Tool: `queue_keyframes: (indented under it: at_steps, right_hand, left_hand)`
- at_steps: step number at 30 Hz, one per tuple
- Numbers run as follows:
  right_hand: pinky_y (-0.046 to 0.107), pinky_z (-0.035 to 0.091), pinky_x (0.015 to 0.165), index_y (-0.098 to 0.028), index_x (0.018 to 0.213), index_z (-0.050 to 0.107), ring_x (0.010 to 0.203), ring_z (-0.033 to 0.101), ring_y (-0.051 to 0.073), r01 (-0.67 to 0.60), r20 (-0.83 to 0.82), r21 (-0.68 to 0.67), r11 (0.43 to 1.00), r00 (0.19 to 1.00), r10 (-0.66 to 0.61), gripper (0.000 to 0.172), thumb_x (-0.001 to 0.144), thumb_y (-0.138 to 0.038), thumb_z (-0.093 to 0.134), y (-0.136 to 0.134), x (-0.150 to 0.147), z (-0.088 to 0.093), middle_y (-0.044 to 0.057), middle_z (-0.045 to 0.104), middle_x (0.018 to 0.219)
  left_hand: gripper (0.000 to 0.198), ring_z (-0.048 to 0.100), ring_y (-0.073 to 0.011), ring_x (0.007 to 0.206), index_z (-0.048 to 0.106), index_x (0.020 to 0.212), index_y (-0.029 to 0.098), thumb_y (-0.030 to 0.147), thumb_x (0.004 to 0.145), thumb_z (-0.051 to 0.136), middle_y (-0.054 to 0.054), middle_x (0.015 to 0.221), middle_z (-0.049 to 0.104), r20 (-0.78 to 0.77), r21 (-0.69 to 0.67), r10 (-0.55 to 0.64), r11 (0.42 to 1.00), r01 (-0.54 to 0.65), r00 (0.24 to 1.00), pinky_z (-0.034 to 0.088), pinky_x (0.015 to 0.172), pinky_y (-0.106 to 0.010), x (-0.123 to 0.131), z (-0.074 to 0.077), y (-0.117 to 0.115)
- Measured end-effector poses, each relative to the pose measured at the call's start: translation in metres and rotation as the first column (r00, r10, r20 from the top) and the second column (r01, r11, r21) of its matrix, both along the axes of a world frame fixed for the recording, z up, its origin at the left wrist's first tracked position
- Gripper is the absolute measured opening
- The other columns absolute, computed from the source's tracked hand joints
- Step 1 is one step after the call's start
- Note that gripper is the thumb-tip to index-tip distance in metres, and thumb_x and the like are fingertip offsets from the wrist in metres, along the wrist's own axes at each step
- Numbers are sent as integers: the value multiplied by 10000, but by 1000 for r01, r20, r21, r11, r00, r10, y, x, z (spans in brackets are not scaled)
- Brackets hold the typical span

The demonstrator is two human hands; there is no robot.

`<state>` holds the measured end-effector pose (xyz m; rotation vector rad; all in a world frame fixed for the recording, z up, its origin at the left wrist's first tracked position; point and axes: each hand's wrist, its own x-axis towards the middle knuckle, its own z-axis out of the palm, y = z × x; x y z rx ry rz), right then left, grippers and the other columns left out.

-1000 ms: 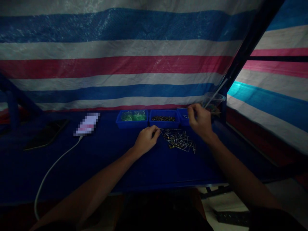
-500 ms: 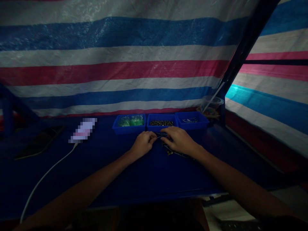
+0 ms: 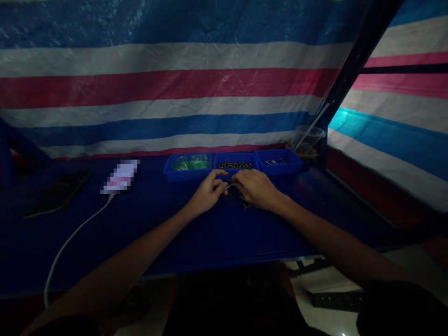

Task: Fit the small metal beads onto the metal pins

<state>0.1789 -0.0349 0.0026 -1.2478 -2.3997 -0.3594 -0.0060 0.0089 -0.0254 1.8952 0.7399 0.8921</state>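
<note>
Low over the blue table (image 3: 210,238), my left hand (image 3: 206,193) pinches a thin metal pin (image 3: 229,186) near the thumb tip, its forefinger lifted and bent. The pin spans the small gap to my right hand (image 3: 257,189), whose fingers are closed around its other end. Whether a small part sits on the pin is too dark to tell. Beneath and beside my right hand lies a loose heap of thin pins and small brass-coloured pieces (image 3: 246,205), partly hidden by the palm.
Behind my hands stand three blue trays: one with green-filled clear bags (image 3: 191,163), one with small brass-coloured pieces (image 3: 234,165), one with thin pins (image 3: 276,162). A clear tub (image 3: 308,134) is at back right. A phone (image 3: 121,176) with a white cable (image 3: 75,228) lies left.
The view has tipped down, so the table appears higher. My left forefinger has lifted away from the thumb, and my right fingers have drawn together at the pin.
</note>
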Motion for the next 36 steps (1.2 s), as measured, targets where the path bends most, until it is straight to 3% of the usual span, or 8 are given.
queue_keyframes:
  at_steps: [3, 7, 13, 18, 21, 26, 31, 36]
  right_hand:
    - [301, 377, 684, -174, 929, 556, 767, 579, 181, 2, -121, 32, 999, 993, 2, 157, 925, -236, 412, 6, 21, 13, 70, 638, 853]
    - [324, 419, 735, -185, 964, 557, 833, 581, 208, 208, -369, 159, 965, 919, -138, 168, 907, -266, 421, 21, 74, 26, 82, 624, 898]
    - [419, 427, 822, -142, 1130, 553, 962, 555, 291, 506, -396, 136, 852, 816, -422, 324, 852, -298, 489, 34, 112, 17, 158, 576, 1057]
    - [383, 435, 786, -164, 1063, 574, 867, 569, 236, 221, -318, -19, 975, 923, -215, 297, 887, -383, 478, 11, 50, 12, 96, 627, 925]
    - [351, 421, 763, -173, 963, 585, 851, 560, 210, 31, -203, -123, 992, 978, -55, 240, 889, -384, 496, -5, 14, 10, 72, 630, 890]
    - [314, 406, 737, -164, 852, 577, 786, 525, 174, -14, -238, -56, 998, 971, 1, 193, 921, -251, 419, -12, -1, 13, 66, 599, 824]
    - [339, 405, 735, -181, 778, 570, 765, 521, 191, 201, -341, 181, 963, 931, -130, 267, 929, -282, 374, 1, 34, 27, 68, 577, 769]
    - [444, 398, 803, -136, 992, 598, 967, 495, 306, 553, -351, 205, 808, 812, -467, 275, 869, -348, 472, 20, 85, 22, 155, 585, 974]
  left_hand:
    - [257, 566, -139, 680, 488, 1137, 164, 227, 901, 409, -2, 728, 589, -136, 174, 34, 985, -10, 990, 436, 667, -281, -4, 2, 2]
    - [226, 551, -209, 929, 594, 1041, 206, 190, 824, 530, -55, 1023, 591, -428, 516, 160, 851, 94, 890, 415, 820, -380, -14, 4, 6]
    - [148, 532, -218, 909, 615, 874, 195, 294, 887, 505, -42, 951, 620, -547, 513, 211, 849, 125, 810, 392, 795, -372, -18, -2, 15]
    - [257, 558, -171, 769, 611, 790, 159, 284, 914, 424, -34, 794, 639, -378, 410, 213, 911, -43, 901, 406, 728, -300, -7, 2, 13]
    - [307, 537, -140, 650, 612, 746, 155, 317, 912, 410, -1, 667, 589, -241, 326, 273, 927, -187, 931, 391, 631, -257, 1, 10, 4]
    - [397, 480, -120, 551, 610, 731, 152, 424, 914, 385, 22, 582, 516, -151, 217, 255, 951, -220, 955, 354, 540, -235, 7, 17, -7]
    - [343, 542, -127, 592, 628, 852, 159, 412, 912, 404, -1, 667, 609, -304, 259, 183, 960, -104, 935, 376, 554, -234, 10, 12, -1]
    - [256, 556, -138, 609, 645, 789, 192, 419, 840, 540, -3, 687, 632, -493, 435, 268, 900, -33, 827, 336, 529, -239, 19, 5, 5]
